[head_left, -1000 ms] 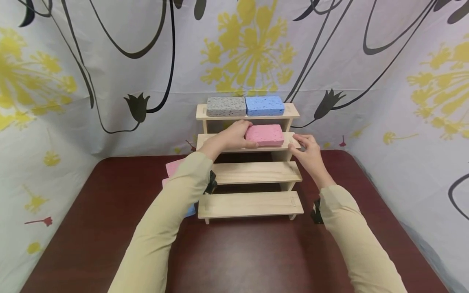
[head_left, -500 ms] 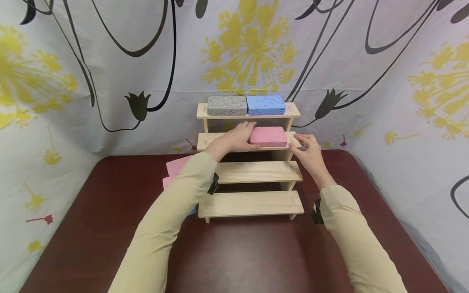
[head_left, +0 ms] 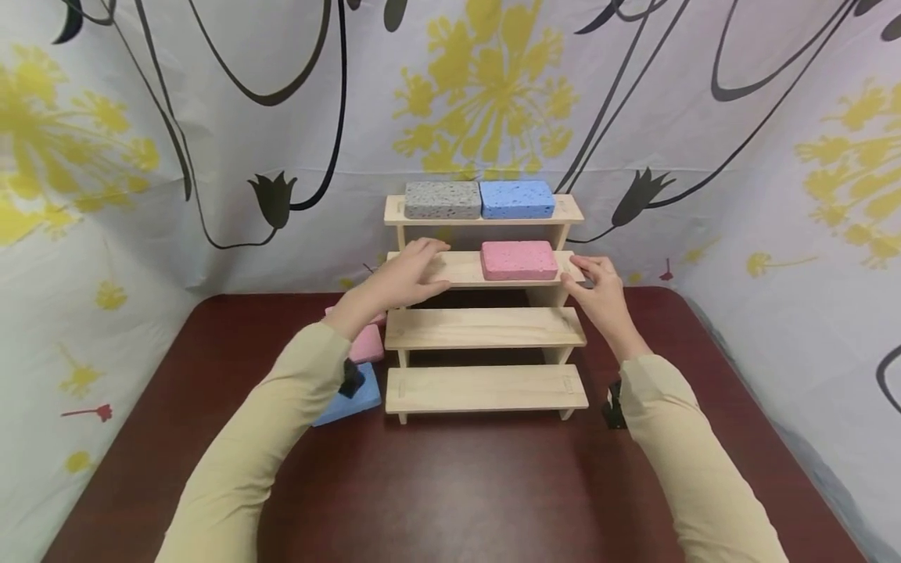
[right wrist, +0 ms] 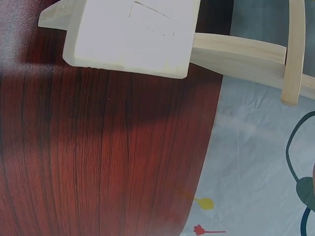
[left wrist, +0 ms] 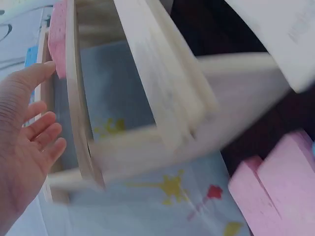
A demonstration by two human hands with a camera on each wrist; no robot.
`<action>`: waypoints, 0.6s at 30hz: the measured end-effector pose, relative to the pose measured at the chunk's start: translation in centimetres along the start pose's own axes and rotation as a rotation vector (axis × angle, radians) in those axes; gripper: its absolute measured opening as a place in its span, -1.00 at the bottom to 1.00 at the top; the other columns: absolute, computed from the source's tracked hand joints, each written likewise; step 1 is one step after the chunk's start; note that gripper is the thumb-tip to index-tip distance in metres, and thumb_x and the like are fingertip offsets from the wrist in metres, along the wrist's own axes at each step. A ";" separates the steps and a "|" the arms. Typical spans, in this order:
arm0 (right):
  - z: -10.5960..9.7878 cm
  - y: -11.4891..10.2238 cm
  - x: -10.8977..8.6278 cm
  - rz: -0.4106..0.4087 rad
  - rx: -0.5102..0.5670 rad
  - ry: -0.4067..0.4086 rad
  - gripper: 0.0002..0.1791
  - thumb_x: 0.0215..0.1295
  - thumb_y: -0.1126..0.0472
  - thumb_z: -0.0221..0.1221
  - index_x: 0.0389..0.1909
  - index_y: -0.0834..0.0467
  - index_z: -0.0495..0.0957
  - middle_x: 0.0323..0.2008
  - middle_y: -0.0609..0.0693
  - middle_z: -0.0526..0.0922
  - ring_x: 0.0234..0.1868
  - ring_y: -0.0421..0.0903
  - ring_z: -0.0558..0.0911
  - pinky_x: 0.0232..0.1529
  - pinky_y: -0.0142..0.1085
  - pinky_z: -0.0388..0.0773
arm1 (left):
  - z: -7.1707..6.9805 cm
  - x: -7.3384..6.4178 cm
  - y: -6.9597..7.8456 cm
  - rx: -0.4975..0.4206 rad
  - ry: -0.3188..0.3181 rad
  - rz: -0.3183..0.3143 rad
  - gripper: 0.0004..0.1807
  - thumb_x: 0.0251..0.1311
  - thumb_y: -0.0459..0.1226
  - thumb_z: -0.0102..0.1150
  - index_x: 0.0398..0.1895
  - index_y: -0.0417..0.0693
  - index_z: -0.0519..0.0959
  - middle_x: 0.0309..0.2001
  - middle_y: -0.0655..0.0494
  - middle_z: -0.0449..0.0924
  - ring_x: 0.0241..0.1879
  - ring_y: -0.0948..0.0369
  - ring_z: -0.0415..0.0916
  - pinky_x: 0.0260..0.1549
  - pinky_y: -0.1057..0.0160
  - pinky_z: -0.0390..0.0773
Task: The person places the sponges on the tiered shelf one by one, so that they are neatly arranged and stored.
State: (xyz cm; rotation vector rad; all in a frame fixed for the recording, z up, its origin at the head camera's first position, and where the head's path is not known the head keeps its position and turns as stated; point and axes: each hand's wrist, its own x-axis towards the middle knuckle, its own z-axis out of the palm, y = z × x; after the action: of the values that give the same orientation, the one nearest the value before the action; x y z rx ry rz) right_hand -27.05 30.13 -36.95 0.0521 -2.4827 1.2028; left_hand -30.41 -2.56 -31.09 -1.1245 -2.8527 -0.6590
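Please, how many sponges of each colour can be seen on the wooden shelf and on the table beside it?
Grey sponge: 1, on the top step.
Blue sponges: 2, top step and table.
Pink sponges: 2, second step and table.
Total: 5, counting what the arm leaves visible.

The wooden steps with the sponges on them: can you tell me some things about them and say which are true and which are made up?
1. The pink sponge lies on the second step from the top of the wooden steps. True.
2. The left hand grips the pink sponge. False: its fingers are straight and apart from the sponge, over the bare part of that step.
3. A grey sponge and a blue sponge sit side by side on the top step. True.
4. The bottom two steps are full of sponges. False: nothing lies on them.
5. The right hand is at the right end of the pink sponge's step. True.
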 end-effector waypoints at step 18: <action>0.2 0.1 0.2 0.018 -0.009 0.013 -0.46 0.20 0.12 0.15 0.17 0.28 0.39 0.02 0.18 0.33 0.18 0.11 0.42 -0.06 -0.66 0.35 | 2.7 -13.1 -9.2 -0.099 -0.098 -0.270 -0.20 0.05 -0.03 0.21 0.25 -0.31 0.19 0.18 -0.31 0.20 0.17 -0.12 0.18 0.12 -0.16 0.28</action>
State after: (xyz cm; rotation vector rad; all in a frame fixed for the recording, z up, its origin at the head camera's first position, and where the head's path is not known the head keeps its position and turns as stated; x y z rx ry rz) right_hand -27.30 30.06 -37.07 0.0201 -2.4825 1.1958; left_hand -26.34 -16.08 -39.04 -0.8072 -3.1210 -0.7839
